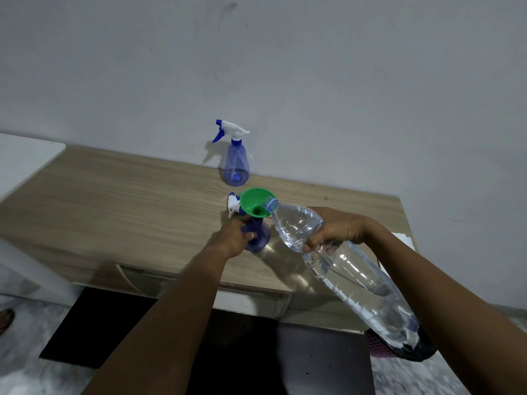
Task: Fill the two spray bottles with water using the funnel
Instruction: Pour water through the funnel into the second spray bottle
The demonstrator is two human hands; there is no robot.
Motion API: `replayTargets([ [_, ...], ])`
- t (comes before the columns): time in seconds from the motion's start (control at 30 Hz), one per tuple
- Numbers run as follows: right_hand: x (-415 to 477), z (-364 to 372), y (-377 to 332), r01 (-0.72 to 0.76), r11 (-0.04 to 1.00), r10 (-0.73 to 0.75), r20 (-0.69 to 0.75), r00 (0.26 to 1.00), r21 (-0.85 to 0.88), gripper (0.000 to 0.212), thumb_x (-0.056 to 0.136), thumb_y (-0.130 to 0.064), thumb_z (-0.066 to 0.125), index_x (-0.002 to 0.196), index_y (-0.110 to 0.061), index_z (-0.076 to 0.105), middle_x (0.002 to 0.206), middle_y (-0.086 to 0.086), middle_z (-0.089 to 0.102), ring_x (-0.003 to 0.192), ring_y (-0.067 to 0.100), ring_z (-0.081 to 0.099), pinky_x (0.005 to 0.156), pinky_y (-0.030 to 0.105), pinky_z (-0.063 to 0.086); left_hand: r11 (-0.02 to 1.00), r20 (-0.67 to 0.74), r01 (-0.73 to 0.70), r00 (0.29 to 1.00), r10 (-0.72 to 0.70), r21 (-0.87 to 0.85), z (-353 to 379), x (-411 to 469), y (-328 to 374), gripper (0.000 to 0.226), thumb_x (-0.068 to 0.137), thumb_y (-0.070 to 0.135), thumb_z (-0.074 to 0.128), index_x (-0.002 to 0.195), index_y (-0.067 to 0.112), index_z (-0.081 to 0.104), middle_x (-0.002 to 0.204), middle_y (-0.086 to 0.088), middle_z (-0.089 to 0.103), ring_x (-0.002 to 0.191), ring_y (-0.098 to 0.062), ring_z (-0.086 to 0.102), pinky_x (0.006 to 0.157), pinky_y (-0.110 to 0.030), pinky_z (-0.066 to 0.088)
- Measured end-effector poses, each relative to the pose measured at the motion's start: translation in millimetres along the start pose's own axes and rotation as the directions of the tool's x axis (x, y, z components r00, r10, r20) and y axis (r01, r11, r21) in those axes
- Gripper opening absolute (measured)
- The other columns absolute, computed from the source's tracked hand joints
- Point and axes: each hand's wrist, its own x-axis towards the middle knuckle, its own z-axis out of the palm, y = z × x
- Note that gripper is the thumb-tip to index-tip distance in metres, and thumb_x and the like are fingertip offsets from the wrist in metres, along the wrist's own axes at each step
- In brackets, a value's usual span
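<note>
Table (pixel 114 195): left hand (pixel 232 238) round spray bottle (pixel 261 236), right hand (pixel 339 228) round bottle (pixel 356 280)

You get no readable text, brand, number or sign in this frame. Nothing legible on the water bottle (pixel 356 277), which shows only clear plastic. Same for the near spray bottle (pixel 258 238) and the far spray bottle (pixel 236 163): any print on them is too small to tell.
</note>
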Motion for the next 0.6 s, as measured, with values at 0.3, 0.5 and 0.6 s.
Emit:
replayTargets([
  [0.3,1.3,0.4,2.0,0.012,1.000,-0.012,-0.001,1.000,-0.001,0.084,0.057,-0.045,0.087,0.124,0.000,0.063,0.093,0.016,0.066,0.078,0.024,0.059,0.071,0.039,0.055,1.000,-0.005,0.006,1.000,-0.006,-0.001,-0.7,-1.5,1.6,0.043,0.094,0.010,0.064,0.137,0.012,0.057,0.134,-0.011,0.062,0.122,-0.030,0.057,0.098,-0.032,0.042],
  [0.5,0.5,2.5,5.0,0.178,0.979,-0.171,-0.078,0.982,0.095,0.071,0.063,-0.028,0.090,0.126,-0.034,0.058,0.105,0.019,0.071,0.080,0.037,0.065,0.064,0.047,0.055,1.000,0.005,0.002,1.000,-0.002,-0.013,-0.8,-0.2,0.1,0.045,0.093,0.009,0.064,0.137,0.013,0.056,0.133,-0.010,0.061,0.122,-0.029,0.057,0.090,-0.026,0.038],
  [0.6,-2.0,-0.3,6.2,0.271,0.959,-0.249,-0.217,0.944,0.081,0.071,0.057,-0.026,0.092,0.121,-0.030,0.061,0.110,0.004,0.074,0.097,0.028,0.074,0.082,0.050,0.062,1.000,0.009,0.003,1.000,-0.003,-0.023,-1.0,-2.1,0.8,0.047,0.093,0.009,0.066,0.138,0.015,0.055,0.132,-0.010,0.061,0.122,-0.028,0.057,0.095,-0.029,0.042],
])
